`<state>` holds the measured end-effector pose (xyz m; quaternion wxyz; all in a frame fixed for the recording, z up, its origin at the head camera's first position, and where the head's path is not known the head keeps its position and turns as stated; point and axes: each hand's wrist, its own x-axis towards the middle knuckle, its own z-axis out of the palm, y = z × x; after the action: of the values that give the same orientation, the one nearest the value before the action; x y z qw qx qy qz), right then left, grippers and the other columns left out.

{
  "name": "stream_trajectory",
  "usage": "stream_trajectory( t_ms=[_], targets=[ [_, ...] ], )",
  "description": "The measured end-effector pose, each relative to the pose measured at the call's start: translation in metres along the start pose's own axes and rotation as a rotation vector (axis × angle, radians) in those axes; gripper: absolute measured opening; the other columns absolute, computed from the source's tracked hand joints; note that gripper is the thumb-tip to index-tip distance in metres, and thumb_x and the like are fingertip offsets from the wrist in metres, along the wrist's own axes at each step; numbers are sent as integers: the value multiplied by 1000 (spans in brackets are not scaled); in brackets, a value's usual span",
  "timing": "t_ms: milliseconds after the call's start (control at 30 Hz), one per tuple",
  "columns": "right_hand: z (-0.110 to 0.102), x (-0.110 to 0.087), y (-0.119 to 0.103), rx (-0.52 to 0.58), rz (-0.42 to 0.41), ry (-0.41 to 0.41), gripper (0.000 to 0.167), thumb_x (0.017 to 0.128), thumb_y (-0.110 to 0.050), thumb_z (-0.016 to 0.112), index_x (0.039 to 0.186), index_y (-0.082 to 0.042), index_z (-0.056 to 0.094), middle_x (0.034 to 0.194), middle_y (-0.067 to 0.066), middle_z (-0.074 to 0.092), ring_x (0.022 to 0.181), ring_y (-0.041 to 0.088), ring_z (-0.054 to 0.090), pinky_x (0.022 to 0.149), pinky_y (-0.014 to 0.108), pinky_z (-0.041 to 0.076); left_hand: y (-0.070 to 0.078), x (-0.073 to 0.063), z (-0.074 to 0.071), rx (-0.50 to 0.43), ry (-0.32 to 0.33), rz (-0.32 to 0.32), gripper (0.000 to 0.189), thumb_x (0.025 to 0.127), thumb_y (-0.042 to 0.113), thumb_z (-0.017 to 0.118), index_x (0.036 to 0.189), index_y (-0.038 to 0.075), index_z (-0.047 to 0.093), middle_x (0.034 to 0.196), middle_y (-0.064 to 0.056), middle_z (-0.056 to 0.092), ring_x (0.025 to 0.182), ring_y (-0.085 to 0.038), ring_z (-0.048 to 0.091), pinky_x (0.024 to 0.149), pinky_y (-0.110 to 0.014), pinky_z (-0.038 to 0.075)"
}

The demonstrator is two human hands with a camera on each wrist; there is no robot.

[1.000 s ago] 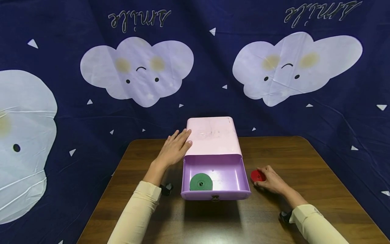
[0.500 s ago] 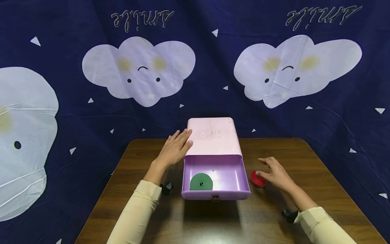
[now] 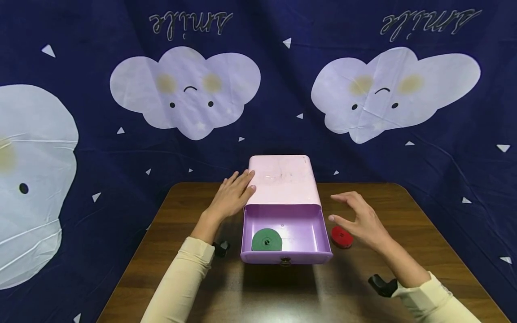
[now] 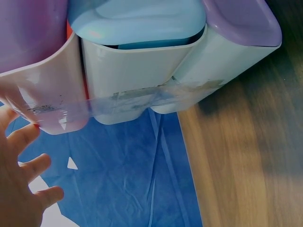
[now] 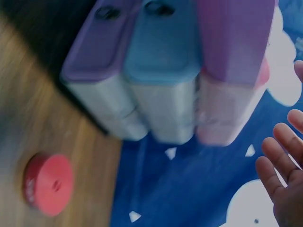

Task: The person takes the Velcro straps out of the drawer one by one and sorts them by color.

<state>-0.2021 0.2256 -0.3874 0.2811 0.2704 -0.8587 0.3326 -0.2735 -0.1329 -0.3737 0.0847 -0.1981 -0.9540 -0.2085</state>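
A pink-topped drawer box (image 3: 282, 179) stands in the middle of the table, its purple drawer (image 3: 286, 258) pulled out toward me. Inside the drawer, at the front left, lies a green coiled roll (image 3: 267, 240). My left hand (image 3: 230, 197) rests with spread fingers against the box's top left edge. To the right of the drawer, a red roll (image 3: 341, 237) with a small centre hole lies flat on the table; white marks show on its side in the right wrist view. My right hand (image 3: 365, 226) hovers beside and beyond it, thumb and fingers apart, holding nothing.
The wrist views show more drawers under the pulled-out one: a blue drawer (image 4: 137, 21) and another purple drawer (image 4: 244, 19), with clear tape across their cases. The wooden table (image 3: 194, 211) meets a dark blue cloth (image 3: 282, 112) with cloud prints behind it.
My right hand has let go of the red roll and lifted up and away from it, its fingers spreading. The left hand has kept its place on the box.
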Motion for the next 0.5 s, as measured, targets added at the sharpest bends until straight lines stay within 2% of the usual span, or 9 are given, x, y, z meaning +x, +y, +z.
stream_trajectory(
  t_ms=[167,300,500],
  targets=[
    [-1,9,-26,40,-69,-13,58,63,-1,83,117,-7,62,114,5,61,109,2,49,92,4,32,0,0,0,-7,-7,-5,55,99,53,28,150,33,23,158,7,22,147,-28,17,117,-57,12],
    [0,14,-42,70,-151,-33,60,62,-1,83,118,-6,61,115,7,61,109,7,52,94,7,36,0,0,0,-9,-12,-8,55,99,53,27,150,34,22,158,7,21,148,-27,15,117,-56,11],
    [8,21,-62,98,-186,-136,63,67,-11,83,124,-7,57,121,6,58,112,11,52,97,10,38,0,0,0,-14,-6,-4,54,99,52,27,150,34,22,158,5,22,148,-27,15,117,-56,10]
  ],
)
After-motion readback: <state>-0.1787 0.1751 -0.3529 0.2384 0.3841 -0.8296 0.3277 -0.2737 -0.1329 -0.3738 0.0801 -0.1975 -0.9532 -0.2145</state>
